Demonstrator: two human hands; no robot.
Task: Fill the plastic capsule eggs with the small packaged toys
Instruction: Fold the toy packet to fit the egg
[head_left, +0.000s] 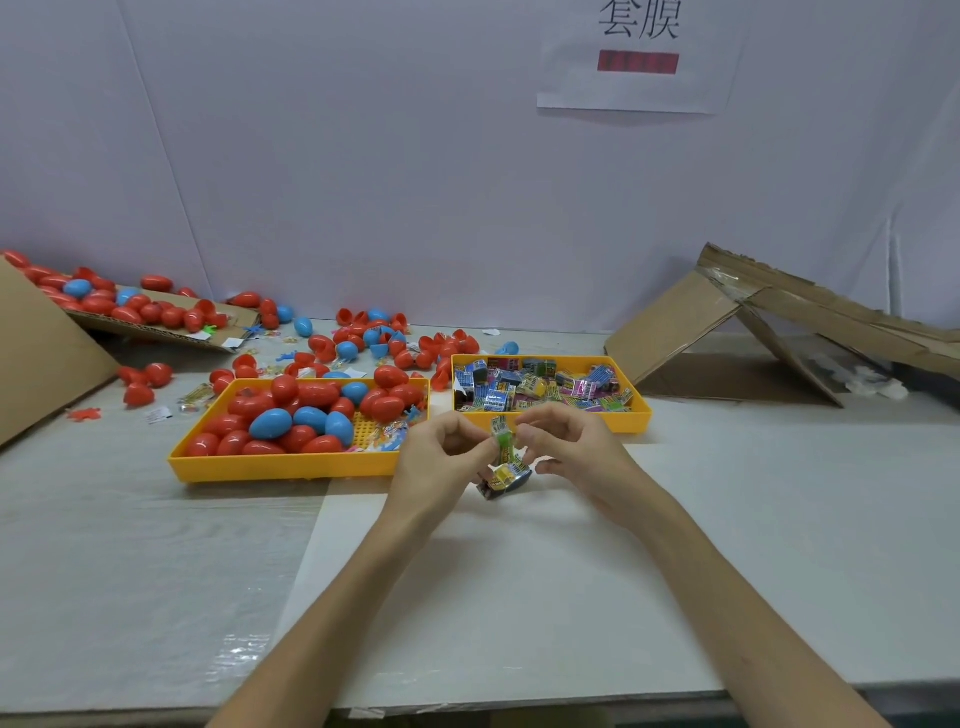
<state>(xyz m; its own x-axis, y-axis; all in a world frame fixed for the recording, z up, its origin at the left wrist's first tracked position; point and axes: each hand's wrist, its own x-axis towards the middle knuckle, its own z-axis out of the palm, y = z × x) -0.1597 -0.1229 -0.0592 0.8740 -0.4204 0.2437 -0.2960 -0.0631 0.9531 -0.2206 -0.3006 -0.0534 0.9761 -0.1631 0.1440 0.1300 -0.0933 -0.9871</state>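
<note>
Though indistinct, perhaps two toy packets (503, 447)

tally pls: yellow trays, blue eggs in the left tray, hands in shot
yellow trays: 2
blue eggs in the left tray: 4
hands: 2
total: 8

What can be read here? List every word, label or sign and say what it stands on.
"套膜": large black characters, tops cropped, on the white paper sheet on the wall.
Red bar below them: blurred, unreadable.
Packaged toys in the right-hand yellow tray, and the held packet: print too small to read.
</note>
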